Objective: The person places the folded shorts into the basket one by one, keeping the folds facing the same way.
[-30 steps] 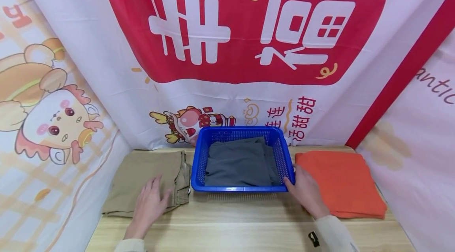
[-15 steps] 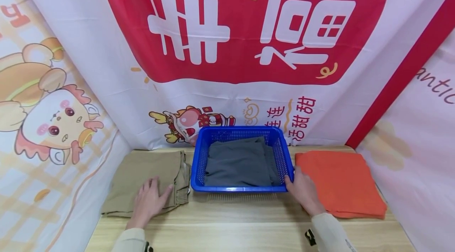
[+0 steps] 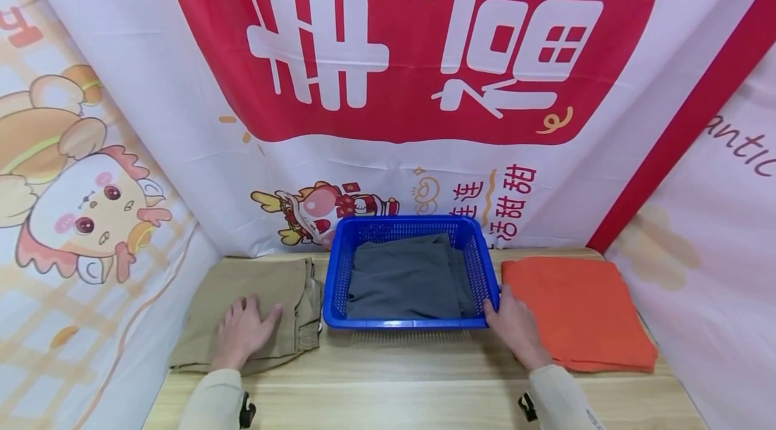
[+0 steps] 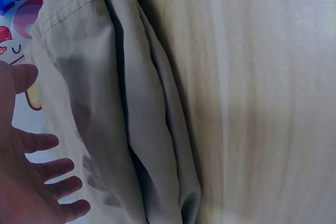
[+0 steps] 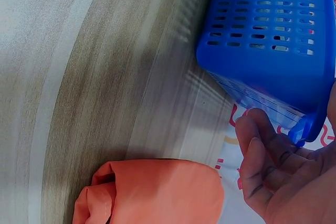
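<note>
My left hand (image 3: pixel 244 330) is over the folded khaki pants (image 3: pixel 254 282), fingers spread. In the left wrist view the fingers (image 4: pixel 55 169) are apart from the cloth (image 4: pixel 94 77), and their shadow falls on it. My right hand (image 3: pixel 515 325) holds the right rim of a blue plastic basket (image 3: pixel 403 323). Its thumb lies at the rim and its fingers (image 5: pixel 257 156) curl outside, below the edge, in the right wrist view. Folded dark grey clothing (image 3: pixel 400 278) lies inside the basket. A folded orange garment (image 3: pixel 578 309) is to the right of the right hand.
All of it is on a light wooden table (image 3: pixel 388 383). A printed cloth (image 3: pixel 400 160) hangs directly behind the basket, and more printed cloth (image 3: pixel 115 322) closes off the left and right sides.
My left hand has shifted slightly left over the khaki pants. The right hand keeps its place at the basket rim, and the basket stays put on the table.
</note>
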Available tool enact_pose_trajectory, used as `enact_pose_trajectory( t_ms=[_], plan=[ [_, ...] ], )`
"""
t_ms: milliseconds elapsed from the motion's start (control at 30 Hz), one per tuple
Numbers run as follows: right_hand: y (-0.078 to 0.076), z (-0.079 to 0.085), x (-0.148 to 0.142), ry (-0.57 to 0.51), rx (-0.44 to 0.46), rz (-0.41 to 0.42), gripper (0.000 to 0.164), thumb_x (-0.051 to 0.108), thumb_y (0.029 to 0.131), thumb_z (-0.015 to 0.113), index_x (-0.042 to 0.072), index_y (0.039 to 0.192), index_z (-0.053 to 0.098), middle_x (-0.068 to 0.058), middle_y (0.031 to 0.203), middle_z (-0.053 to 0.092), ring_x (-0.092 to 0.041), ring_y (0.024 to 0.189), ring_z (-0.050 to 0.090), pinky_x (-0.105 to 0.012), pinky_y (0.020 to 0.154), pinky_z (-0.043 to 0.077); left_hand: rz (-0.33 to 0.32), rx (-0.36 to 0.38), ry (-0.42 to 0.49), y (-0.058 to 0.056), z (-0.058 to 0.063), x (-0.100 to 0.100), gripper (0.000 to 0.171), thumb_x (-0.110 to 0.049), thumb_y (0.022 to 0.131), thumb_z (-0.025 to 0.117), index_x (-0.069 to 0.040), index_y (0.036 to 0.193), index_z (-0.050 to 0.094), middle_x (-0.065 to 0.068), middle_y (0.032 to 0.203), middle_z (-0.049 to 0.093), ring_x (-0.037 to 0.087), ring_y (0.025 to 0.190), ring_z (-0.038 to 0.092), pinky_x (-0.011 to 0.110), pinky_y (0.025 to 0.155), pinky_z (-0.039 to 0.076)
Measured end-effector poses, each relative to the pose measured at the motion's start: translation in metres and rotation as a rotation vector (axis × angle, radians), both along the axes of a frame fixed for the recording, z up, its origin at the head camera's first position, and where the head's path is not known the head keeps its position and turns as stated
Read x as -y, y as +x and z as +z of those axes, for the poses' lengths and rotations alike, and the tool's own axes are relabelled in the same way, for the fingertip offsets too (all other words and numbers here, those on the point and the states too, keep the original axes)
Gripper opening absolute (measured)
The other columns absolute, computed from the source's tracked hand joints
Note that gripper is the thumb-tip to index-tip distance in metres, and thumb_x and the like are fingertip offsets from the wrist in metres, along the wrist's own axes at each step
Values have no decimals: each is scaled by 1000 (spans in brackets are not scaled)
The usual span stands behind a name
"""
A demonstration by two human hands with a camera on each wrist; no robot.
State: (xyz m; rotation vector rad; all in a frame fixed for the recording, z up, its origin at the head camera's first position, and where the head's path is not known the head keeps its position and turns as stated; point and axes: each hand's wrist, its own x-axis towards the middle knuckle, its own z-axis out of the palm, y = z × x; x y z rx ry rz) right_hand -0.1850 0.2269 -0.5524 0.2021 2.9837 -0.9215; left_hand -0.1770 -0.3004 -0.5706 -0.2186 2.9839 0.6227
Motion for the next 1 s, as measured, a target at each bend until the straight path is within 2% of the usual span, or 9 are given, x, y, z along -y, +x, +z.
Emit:
enact_pose_trajectory(
  t_ms=[167, 300, 467, 600, 833, 1000],
  plan=[
    [0, -1, 0, -22, 8, 1, 48, 21, 100, 59, -10, 133, 43, -24, 98, 66, -25, 67, 60, -32, 50, 46, 10, -4, 7, -3, 0, 2, 89, -59, 102, 45, 14, 151, 27, 48, 148, 22, 66, 133, 23, 75, 109, 16],
    [0, -1, 0, -32, 16, -7, 48, 22, 101, 58, -10, 133, 42, -23, 96, 66, -23, 65, 59, -30, 47, 44, 32, -3, -13, -3, -1, 12, 88, -57, 102, 47, 16, 148, 29, 49, 144, 25, 66, 131, 27, 74, 108, 20],
    [0, -1, -1, -26, -25, 10, 48, 21, 100, 59, -10, 133, 44, -21, 93, 67, -23, 66, 60, -33, 50, 47, 135, -9, -1, -3, 1, 33, 81, -46, 100, 54, 18, 144, 31, 50, 139, 28, 68, 126, 28, 75, 103, 25],
    [1, -2, -1, -23, -49, 26, 46, 20, 100, 59, -11, 131, 45, -20, 90, 67, -23, 66, 61, -35, 52, 49, 215, -14, 20, -5, 3, 52, 78, -39, 97, 55, 19, 142, 30, 51, 137, 27, 68, 124, 27, 75, 99, 27],
    [0, -3, -1, -40, -30, 20, 46, 21, 100, 58, -9, 133, 44, -19, 90, 67, -21, 62, 59, -32, 47, 45, 285, 15, 51, -10, 3, 75, 84, -39, 95, 56, 23, 141, 24, 54, 135, 22, 69, 124, 23, 74, 100, 27],
    [0, -3, 0, -31, -35, 17, 45, 20, 100, 59, -9, 132, 45, -18, 88, 66, -22, 63, 59, -32, 48, 45, 322, 55, 106, -12, -1, 84, 83, -43, 95, 55, 24, 136, 27, 56, 131, 23, 69, 123, 24, 73, 101, 28]
  ],
)
